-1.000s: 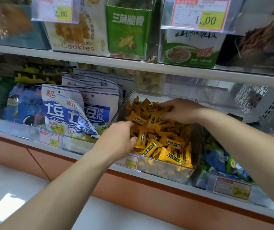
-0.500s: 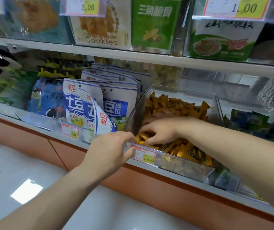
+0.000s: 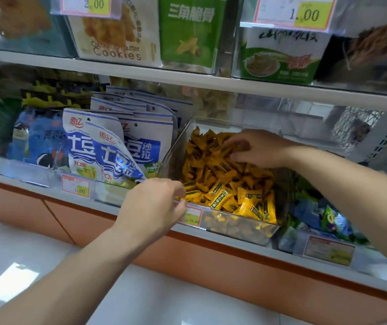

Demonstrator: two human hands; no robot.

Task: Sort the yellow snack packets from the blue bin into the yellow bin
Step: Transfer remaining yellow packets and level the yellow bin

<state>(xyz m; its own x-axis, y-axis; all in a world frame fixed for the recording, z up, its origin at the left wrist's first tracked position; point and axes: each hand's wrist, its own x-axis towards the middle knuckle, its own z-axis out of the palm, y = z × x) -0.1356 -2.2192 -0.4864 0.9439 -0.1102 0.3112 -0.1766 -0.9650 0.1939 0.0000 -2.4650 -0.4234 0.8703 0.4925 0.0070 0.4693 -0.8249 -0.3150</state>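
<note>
My left hand point(image 3: 155, 205) stays at the yellow bin's point(image 3: 172, 153) front lip, fingers curled; whether they pinch a packet I cannot tell. My right hand point(image 3: 258, 148) has slid back, fingers spread on the yellow snack packets point(image 3: 220, 184) beneath, likely settling them.

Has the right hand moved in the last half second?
Yes. The right hand went from the price tag on the clear bin to the rear of the yellow packets.
</note>
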